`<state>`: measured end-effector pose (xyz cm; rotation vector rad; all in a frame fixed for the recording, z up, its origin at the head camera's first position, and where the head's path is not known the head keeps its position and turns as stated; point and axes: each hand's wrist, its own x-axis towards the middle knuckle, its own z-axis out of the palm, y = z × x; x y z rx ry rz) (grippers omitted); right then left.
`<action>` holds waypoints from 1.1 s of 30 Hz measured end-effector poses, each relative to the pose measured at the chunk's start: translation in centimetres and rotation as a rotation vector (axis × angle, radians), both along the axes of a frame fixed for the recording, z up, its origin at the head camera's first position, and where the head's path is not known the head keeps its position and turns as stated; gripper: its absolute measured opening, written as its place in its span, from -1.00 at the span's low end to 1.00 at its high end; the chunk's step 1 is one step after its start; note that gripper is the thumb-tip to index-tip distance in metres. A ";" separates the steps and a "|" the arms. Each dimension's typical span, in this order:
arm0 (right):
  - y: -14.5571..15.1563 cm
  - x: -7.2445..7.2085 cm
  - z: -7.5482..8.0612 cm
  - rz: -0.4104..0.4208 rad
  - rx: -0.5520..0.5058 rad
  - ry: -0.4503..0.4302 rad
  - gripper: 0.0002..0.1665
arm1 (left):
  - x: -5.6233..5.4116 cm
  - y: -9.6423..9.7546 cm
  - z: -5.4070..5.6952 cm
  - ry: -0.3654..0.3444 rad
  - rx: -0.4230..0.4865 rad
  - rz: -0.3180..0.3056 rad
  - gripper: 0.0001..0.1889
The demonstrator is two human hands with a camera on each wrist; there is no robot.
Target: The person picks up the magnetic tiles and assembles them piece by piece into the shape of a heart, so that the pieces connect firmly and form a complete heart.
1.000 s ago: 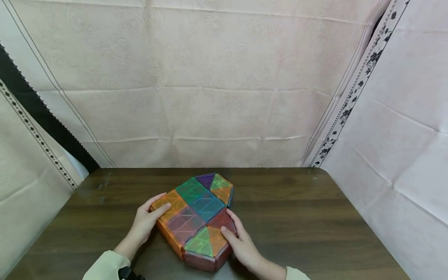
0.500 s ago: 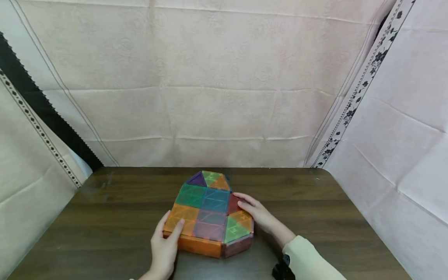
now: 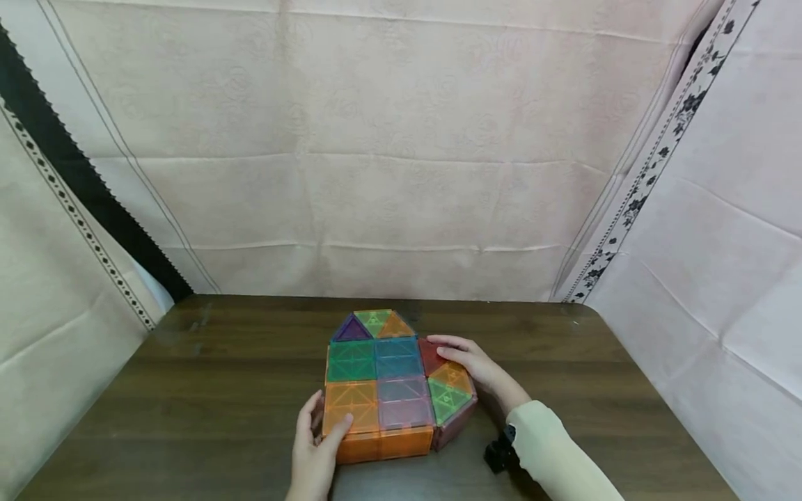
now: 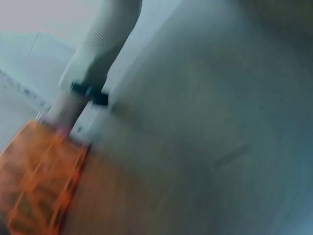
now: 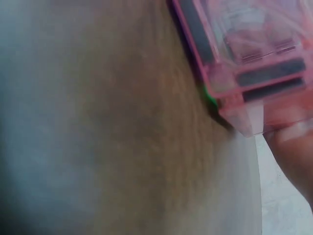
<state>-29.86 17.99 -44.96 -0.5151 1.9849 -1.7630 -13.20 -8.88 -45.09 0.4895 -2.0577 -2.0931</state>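
A flat, box-like structure of translucent magnetic tiles (image 3: 352, 362) lies on the table, its top made of orange, green, blue, pale purple and red squares with small triangles at the far end and right side. My left hand (image 3: 313, 452) grips its near left corner, thumb on the orange top and fingers along the left side. On the right, my right hand (image 3: 473, 362) holds the side bulge by the red tile (image 3: 431, 355). The left wrist view has the orange side wall (image 4: 39, 181), blurred. A pinkish side wall (image 5: 249, 78) fills a corner of the right wrist view.
The dark wood table (image 3: 219, 390) reaches back to a pale cloth (image 3: 388, 174) hanging behind it. More cloth hangs at the left and right sides. A black wrist device (image 3: 500, 452) sits under the right sleeve.
Both hands have turned the tile structure so its orange side faces the near edge, and shifted it to the right. The right hand has gone up and outward; the left has come nearer.
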 end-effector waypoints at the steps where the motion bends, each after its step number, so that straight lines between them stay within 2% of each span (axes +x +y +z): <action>1: 0.0 0.2 0.0 -0.028 0.003 0.009 -0.40 | -0.4 -0.6 0.2 -0.007 0.007 -0.052 -0.17; 4: 0.1 1.4 0.1 -0.137 0.044 0.055 -0.40 | -2.2 -2.5 0.7 -0.027 0.010 -0.207 -0.15; 7: 0.0 3.2 -0.1 -0.273 0.098 0.121 -0.42 | -4.3 -4.4 0.5 -0.018 -0.033 -0.334 -0.15; 10: -0.6 5.5 -0.3 -0.402 0.090 0.158 -0.40 | -6.5 -6.0 -0.1 0.001 -0.111 -0.423 -0.17; 12: -1.1 7.2 -0.4 -0.466 0.067 0.160 -0.36 | -7.8 -6.6 -0.4 0.017 -0.153 -0.458 -0.19; 18: -2.9 11.6 -0.1 -0.580 0.029 0.082 -0.20 | -10.9 -6.7 -0.8 0.049 -0.208 -0.498 -0.21; 21: -3.7 13.3 0.0 -0.610 0.051 0.048 -0.09 | -11.9 -6.4 -0.8 0.057 -0.195 -0.490 -0.20; 24: -4.2 14.6 -0.1 -0.608 0.073 0.027 0.03 | -12.6 -6.2 -0.8 0.062 -0.145 -0.477 -0.19; 28: -4.9 15.3 -0.2 -0.598 0.042 0.021 0.12 | -12.9 -5.9 -0.8 0.047 -0.091 -0.478 -0.19; 33: -5.3 14.9 -0.2 -0.597 -0.042 0.054 0.10 | -12.8 -5.5 -0.8 0.039 -0.054 -0.457 -0.21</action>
